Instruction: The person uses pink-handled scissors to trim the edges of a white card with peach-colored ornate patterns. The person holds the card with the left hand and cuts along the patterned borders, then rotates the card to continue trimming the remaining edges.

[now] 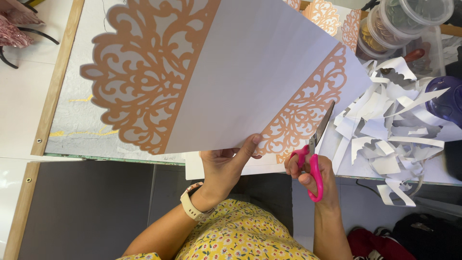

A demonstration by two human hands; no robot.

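right hand (pixel 315 175) wrapped round pink-handled scissors (pixel 315 149); blades point up toward 1 o'clock, biting into sheet's lower right edge along peach lace pattern (pixel 301 113); left hand (pixel 226 166) pinches big white sheet (pixel 250 72) at bottom edge, thumb on top, sheet fanning out to 11 o'clock above worktop (pixel 77 120); so paper sits at 10 o'clock from scissor hand, left hand just beside cut; heap of white offcuts (pixel 394 130) off at 3 o'clock; watch strap on left wrist

Both hands raised: left hand (pixel 222 166) pinching, right hand (pixel 313 175) fingers curled closed.
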